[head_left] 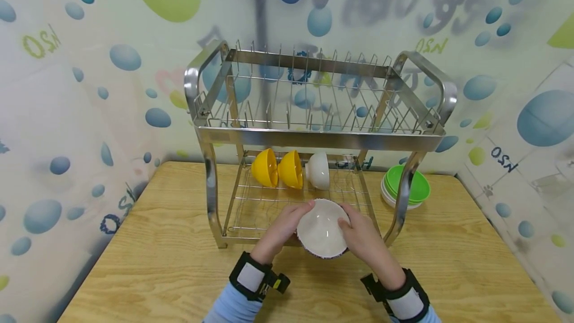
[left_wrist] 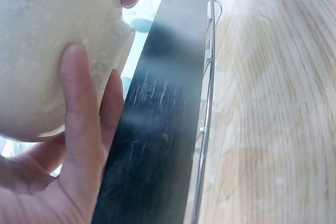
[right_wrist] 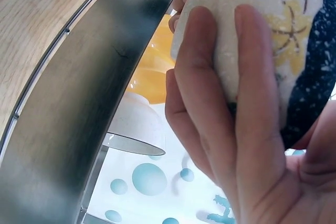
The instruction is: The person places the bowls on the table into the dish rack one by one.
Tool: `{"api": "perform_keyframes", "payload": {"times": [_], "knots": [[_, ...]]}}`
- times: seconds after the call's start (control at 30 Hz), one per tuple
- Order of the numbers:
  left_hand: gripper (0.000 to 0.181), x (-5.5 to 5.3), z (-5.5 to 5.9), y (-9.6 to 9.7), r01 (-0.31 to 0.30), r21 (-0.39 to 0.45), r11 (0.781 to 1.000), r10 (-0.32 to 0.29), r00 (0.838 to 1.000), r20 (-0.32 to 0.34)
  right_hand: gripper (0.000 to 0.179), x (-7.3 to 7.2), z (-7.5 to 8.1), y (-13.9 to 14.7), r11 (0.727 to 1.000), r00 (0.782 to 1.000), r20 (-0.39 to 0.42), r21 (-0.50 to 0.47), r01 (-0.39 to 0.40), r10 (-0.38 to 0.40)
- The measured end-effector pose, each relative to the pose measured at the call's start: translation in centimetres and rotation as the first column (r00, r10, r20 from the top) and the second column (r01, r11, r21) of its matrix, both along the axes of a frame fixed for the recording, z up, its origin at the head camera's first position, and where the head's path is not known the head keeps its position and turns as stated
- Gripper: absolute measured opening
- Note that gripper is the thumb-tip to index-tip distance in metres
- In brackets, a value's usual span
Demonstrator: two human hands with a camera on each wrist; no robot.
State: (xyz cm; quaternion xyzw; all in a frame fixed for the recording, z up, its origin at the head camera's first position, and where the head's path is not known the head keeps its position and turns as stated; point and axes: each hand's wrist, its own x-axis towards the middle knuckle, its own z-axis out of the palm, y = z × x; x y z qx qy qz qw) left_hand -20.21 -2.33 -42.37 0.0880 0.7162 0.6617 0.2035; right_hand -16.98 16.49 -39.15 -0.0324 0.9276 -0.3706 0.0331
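Both hands hold one patterned bowl (head_left: 322, 231), its white inside turned up toward the head camera, in front of the rack's lower shelf. My left hand (head_left: 284, 226) grips its left side; in the left wrist view the fingers (left_wrist: 79, 93) lie along the pale outer wall. On the other side my right hand (head_left: 364, 236) holds it, thumb at the rim. Its fingers (right_wrist: 257, 87) spread over a wall with yellow flowers and a dark blue band. Behind, on the lower shelf, two yellow bowls (head_left: 265, 168) and a white bowl (head_left: 319, 171) stand on edge in a row.
A two-tier metal dish rack (head_left: 314, 138) stands on the wooden table (head_left: 148, 263), its upper tier of wire slots above the hands. Right of the rack, a green bowl (head_left: 412, 183) is stacked in white ones. A patterned wall covering (head_left: 125, 113) surrounds the table.
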Motion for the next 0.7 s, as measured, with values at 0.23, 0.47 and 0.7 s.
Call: {"api": "perform_keyframes", "payload": {"times": [0.23,0.47,0.7], "knots": [[0.061,-0.1,-0.1,-0.1,-0.060,-0.002,0.998,0.060,0.998,0.001,0.041,0.2,0.1,0.2,1.000,1.000,-0.016,-0.002,0.017,-0.017],[0.062,-0.4,-0.3,-0.2,-0.134,0.022,0.991,0.134,0.991,-0.009,0.054,0.7,0.1,1.0,0.993,0.996,-0.015,-0.075,0.092,-0.093],[0.063,-0.6,-0.1,-0.7,-0.183,0.033,0.983,0.183,0.983,-0.016,0.036,1.6,0.0,2.1,0.971,0.985,-0.043,-0.180,0.157,-0.168]]}}
